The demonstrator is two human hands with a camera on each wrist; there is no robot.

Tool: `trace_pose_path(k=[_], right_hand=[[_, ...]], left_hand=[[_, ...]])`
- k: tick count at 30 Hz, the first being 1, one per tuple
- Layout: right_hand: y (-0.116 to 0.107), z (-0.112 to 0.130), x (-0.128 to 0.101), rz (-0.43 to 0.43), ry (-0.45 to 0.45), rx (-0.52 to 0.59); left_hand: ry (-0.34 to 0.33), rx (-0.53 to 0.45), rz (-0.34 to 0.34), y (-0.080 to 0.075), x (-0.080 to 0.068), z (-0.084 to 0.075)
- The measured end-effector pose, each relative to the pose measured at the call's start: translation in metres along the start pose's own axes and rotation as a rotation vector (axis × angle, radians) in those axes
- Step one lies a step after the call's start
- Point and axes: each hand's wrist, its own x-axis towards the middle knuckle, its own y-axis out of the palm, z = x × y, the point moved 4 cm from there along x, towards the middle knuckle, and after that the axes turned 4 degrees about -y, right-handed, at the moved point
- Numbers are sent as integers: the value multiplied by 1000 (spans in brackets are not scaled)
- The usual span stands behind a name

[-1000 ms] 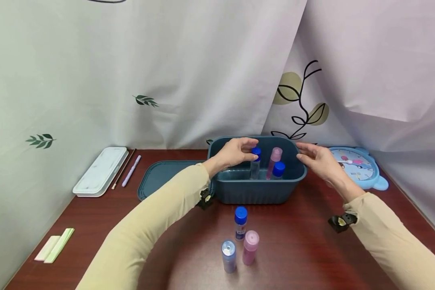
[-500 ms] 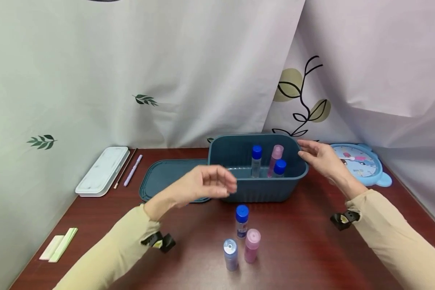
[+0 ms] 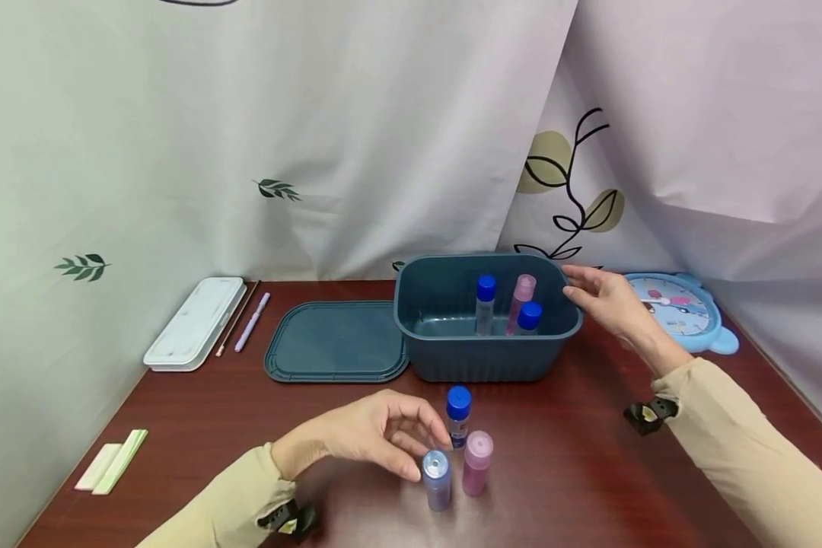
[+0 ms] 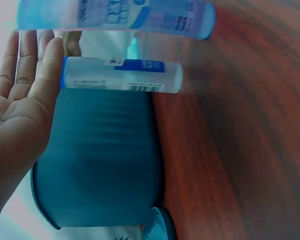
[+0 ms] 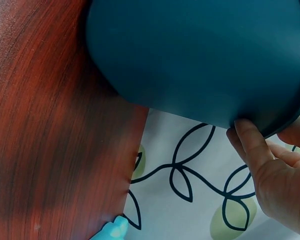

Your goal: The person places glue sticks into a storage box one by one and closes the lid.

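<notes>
My left hand (image 3: pixel 383 440) hovers low over the table, fingers loosely spread beside a light blue bottle (image 3: pixel 436 481). A blue-capped bottle (image 3: pixel 457 417) and a pink bottle (image 3: pixel 476 463) stand right next to it. In the left wrist view the palm (image 4: pixel 20 110) is flat, with fingertips by the blue-capped bottle (image 4: pixel 120 75). My right hand (image 3: pixel 603 295) holds the right rim of the dark teal bin (image 3: pixel 486 358), thumb on the outer wall (image 5: pixel 200 55) and fingers (image 5: pixel 295 132) over the edge. Three more bottles (image 3: pixel 485 303) stand inside the bin.
The bin's teal lid (image 3: pixel 336 342) lies flat to the bin's left. A white case (image 3: pixel 193 323), a pen (image 3: pixel 249 322) and a thin stick sit at the far left. A blue clock (image 3: pixel 678 312) lies right of the bin, and paper strips (image 3: pixel 109 460) at the near left. Curtains close the back.
My left hand has let go of a bottle inside the bin, pulled back over the front wall and come down beside the three bottles on the table. The right hand moved onto the rim.
</notes>
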Motion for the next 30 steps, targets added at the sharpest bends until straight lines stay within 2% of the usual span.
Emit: trace_pose_path(k=[3,7,10,13,16,20,25,27,30], right_hand=[[0,0,0,3,-6,-8],[0,1,3,7,-18,-17],[0,2,5,11,-19,-18],[0,2,5,12,-11,-22],[-1,3,5,12,-5,-23],[-1,3,5,15,2,-19],[-2,2,3,6,1,-10],[-2,1,2,2,-3,-3],[-1,0,1,-1,-5,3]], left_hand=[[-33,-16,13,4,1,6],[-67,5,-14,7,2,16],[-64,46,-45,7,2,18],[-15,99,-73,3,1,12],[49,144,-103,-5,-2,-4],[142,197,-177,-22,-8,-41],[221,306,-342,-44,-10,-94],[231,330,-416,-51,-6,-109],[227,331,-510,-59,5,-123]])
